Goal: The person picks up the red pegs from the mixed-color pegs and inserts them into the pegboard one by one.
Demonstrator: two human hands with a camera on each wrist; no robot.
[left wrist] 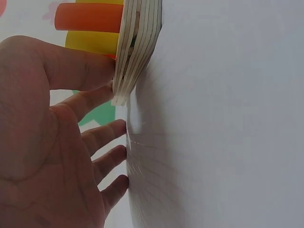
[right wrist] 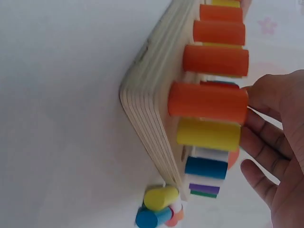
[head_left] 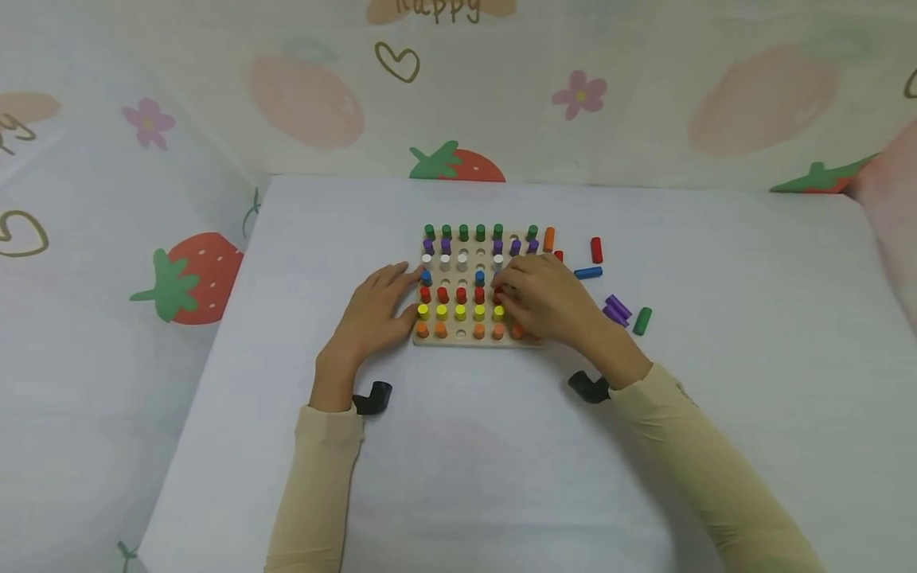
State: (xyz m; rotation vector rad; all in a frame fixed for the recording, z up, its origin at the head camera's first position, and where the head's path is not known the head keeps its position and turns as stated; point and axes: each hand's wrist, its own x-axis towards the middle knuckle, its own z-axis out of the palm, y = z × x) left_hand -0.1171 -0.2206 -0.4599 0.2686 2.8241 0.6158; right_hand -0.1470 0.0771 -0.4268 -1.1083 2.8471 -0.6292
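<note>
Toward the bench's [head_left: 329,208] far edge, one upright red peg [head_left: 497,296] on the pegboard [head_left: 473,344], left of your right hand [head_left: 548,301]; can't tell if pinched. Your left hand [head_left: 374,310], loosely spread, touches the pegboard.

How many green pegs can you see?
7 green pegs: five in the far row of the board, left of an empty hole, one right of it, and one loose peg on the table, right of the right hand. The hand may hide more.
</note>
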